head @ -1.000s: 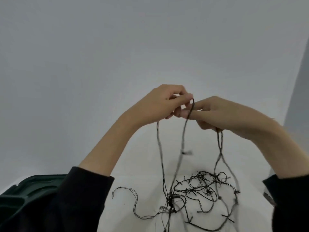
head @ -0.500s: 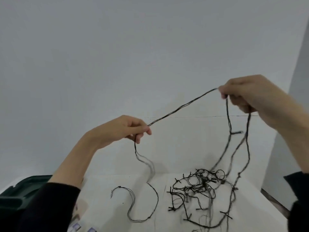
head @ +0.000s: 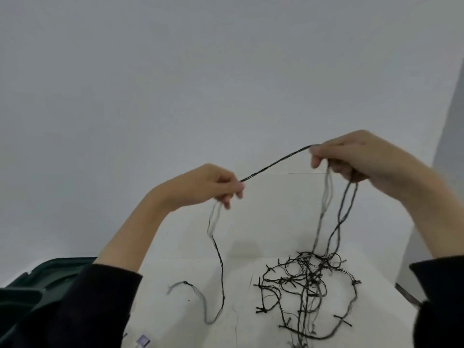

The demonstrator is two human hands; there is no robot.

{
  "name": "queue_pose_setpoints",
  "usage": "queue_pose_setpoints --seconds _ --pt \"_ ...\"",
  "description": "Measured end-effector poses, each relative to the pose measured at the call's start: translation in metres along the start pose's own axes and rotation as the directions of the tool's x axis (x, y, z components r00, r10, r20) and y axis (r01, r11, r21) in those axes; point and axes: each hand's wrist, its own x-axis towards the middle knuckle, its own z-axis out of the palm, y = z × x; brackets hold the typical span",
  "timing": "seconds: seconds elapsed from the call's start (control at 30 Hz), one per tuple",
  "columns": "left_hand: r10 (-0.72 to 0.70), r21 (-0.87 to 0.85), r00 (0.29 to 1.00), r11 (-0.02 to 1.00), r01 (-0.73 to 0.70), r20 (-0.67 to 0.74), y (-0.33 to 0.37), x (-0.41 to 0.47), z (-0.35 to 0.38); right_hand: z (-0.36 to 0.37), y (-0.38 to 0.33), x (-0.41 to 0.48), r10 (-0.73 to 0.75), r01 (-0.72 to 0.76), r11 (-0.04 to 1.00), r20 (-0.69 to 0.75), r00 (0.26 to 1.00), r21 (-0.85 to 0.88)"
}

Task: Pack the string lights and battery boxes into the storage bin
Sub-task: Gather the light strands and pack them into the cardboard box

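Two hands stretch one thin, dark, twisted strand of the string lights above the white tabletop: the grip of the left hand pinches it, that of the right hand curls round it. The rest lies tangled on the tabletop; one dark green bin sits at far left.

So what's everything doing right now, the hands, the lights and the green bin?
left hand, pinching the lights.
right hand, gripping the lights, higher up.
lights, stretched between both hands, rest tangled on the table.
bin, mostly out of view; open or shut unclear.
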Motion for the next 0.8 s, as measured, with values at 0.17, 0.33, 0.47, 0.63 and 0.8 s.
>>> queue_pose_setpoints --seconds 0.17,0.33,0.47,0.63,0.8 --pt "-0.152 -0.031 0.985 0.988 0.150 -0.077 -0.043 -0.006 0.004 -0.008 0.018 -0.009 -0.016 0.060 0.912 0.112 0.994 -0.405" --pt "0.103 0.123 0.989 0.988 -0.090 -0.103 0.011 0.009 0.019 0.043 0.005 -0.002 -0.074 0.181 0.918 0.296 0.952 -0.353" --pt "0.151 0.144 0.977 0.981 -0.130 -0.151 0.020 0.007 0.018 0.055 0.005 0.006 -0.106 0.193 0.917 0.254 0.961 -0.348" --pt "-0.024 -0.056 0.995 0.998 0.018 -0.097 -0.029 -0.017 0.004 0.004 0.024 0.007 -0.032 0.007 0.967 -0.096 0.995 -0.256" --pt "-0.008 0.001 0.993 1.000 0.008 -0.121 -0.021 -0.014 0.006 0.008 0.029 -0.006 0.027 0.085 0.850 0.204 0.979 -0.520"
